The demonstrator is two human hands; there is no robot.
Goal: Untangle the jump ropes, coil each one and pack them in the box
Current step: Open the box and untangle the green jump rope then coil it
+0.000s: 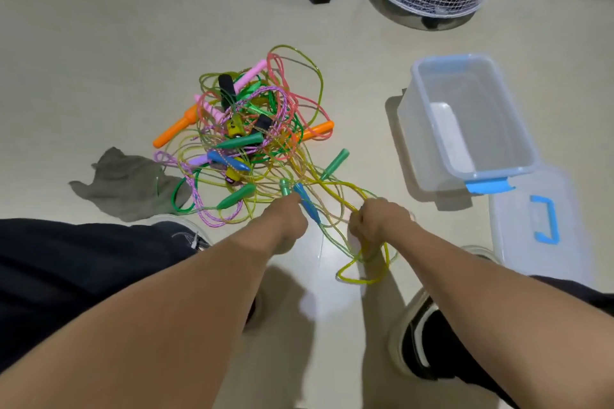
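Lying mid-floor, the tangled jump ropes [252, 129] looked light, limp and snag-prone. The left hand [289, 216] pinched a blue handle [307, 201]; the right hand [378, 217] clutched yellow cord [365, 271]. Handles seemed the firmest hold. The box [465, 123] sat rightward, empty.

Both forearms are bare — no sleeves, watch or bands show on either one. The left hand [288, 216] sits at about eleven o'clock from the right hand [378, 216]. Dark trousers [76, 272], navy or black, cover the legs. At five o'clock is a black shoe [428, 339] with a white sole and white side stripe — its mate at nine o'clock is mostly hidden.
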